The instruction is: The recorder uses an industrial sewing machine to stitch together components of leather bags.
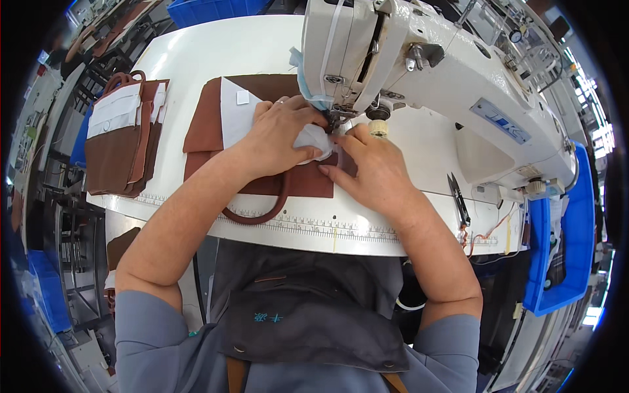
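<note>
Under the needle area of a white sewing machine [452, 72] lies a reddish-brown bag panel [301, 186] with a rounded brown handle [252, 219] curving toward me. White lining fabric [237, 114] covers part of the panel and bunches up near the needle. My left hand [278, 137] has its thumb and fingers closed around that bunched white fabric. On the needle's right side, my right hand [380, 167] rests with thumb and forefinger apart, touching the work's right edge. My left fingertips are partly hidden beside the presser foot.
A stack of brown bag pieces [124, 157] with white lining lies on the left of the table. Black thread snips [460, 200] lie at the right, near loose threads. A printed ruler [314, 228] runs along the front edge. A blue bin [557, 288] stands at the right.
</note>
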Tool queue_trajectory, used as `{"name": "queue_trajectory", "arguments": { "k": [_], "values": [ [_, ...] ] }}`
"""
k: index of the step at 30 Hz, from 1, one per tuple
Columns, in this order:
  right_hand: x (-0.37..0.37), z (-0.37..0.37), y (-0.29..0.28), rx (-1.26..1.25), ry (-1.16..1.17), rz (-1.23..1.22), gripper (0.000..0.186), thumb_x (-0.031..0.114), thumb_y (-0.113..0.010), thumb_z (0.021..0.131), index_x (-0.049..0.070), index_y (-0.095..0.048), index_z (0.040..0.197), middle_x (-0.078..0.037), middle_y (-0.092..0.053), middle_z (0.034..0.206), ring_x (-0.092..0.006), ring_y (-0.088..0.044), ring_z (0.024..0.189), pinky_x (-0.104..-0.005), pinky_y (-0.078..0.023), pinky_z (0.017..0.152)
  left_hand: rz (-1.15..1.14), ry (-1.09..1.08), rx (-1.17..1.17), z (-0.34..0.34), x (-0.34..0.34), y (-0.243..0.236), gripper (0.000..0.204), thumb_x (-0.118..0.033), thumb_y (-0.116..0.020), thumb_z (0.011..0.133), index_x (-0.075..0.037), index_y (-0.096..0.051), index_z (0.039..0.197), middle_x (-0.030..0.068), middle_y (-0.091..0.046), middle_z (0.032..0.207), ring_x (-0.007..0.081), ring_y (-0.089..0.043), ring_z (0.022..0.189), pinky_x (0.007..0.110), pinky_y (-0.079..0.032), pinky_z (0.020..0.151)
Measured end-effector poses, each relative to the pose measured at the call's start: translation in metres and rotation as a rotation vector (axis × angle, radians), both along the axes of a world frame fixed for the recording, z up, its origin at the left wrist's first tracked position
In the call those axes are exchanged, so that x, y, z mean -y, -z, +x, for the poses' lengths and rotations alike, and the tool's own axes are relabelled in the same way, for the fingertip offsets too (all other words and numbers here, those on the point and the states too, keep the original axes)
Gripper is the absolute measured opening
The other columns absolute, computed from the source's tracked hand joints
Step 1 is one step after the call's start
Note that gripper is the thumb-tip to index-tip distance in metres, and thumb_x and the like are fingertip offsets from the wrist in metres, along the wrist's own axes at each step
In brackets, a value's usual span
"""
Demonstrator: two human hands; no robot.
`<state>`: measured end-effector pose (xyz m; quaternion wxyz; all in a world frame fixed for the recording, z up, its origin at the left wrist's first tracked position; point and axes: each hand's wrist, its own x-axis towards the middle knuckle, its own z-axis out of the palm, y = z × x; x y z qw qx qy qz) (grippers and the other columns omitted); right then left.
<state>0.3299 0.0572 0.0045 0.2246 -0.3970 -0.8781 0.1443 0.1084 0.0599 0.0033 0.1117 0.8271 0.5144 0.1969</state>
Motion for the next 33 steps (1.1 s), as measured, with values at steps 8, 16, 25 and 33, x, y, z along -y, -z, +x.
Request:
{"name": "queue_trajectory", "arguments": {
  "k": [8, 16, 25, 33],
  "values": [
    [-0.011, 0.011, 0.011, 0.017, -0.13, 0.311, 0.043, 0.035, -0.081, 0.079, 0.002, -0.075, 0.106, -0.009, -0.071, 0.107, -0.0283, -0.063, 0.097, -0.0425, -0.052, 0.078, 0.087, 0.127, 0.121, 0.007, 0.015, 0.014, 0.03, -0.011, -0.074, 0.082, -0.004, -0.07, 0.111, 0.0141, -0.068, 0.123, 0.0325, -0.061, 0.119, 0.048, -0.043, 0.104],
    [-0.01, 0.011, 0.007, 0.111, -0.101, 0.316, 0.042, 0.034, -0.079, 0.081, 0.005, -0.074, 0.11, -0.006, -0.072, 0.111, -0.0256, -0.065, 0.098, -0.041, -0.052, 0.08, 0.223, 0.136, 0.051, 0.01, 0.028, 0.015, 0.036, -0.009, -0.071, 0.079, 0.0, -0.07, 0.114, 0.0152, -0.068, 0.123, 0.0327, -0.063, 0.119, 0.048, -0.044, 0.11],
    [-0.017, 0.008, 0.013, 0.061, -0.059, 0.346, 0.041, 0.036, -0.078, 0.081, 0.004, -0.074, 0.107, -0.008, -0.071, 0.102, -0.029, -0.062, 0.092, -0.0426, -0.05, 0.077, 0.194, 0.17, 0.057, 0.005, 0.01, 0.011, 0.036, -0.008, -0.068, 0.075, -0.001, -0.072, 0.11, 0.0132, -0.069, 0.123, 0.0308, -0.063, 0.119, 0.047, -0.042, 0.112],
    [-0.02, 0.009, 0.014, 0.082, -0.037, 0.296, 0.035, 0.032, -0.081, 0.08, 0.012, -0.073, 0.108, -0.006, -0.065, 0.101, -0.029, -0.066, 0.09, -0.0413, -0.052, 0.078, 0.243, 0.145, -0.108, 0.006, 0.003, 0.013, 0.032, -0.002, -0.065, 0.075, -0.006, -0.075, 0.106, 0.0068, -0.071, 0.118, 0.0243, -0.065, 0.115, 0.048, -0.037, 0.116]
  ]
}}
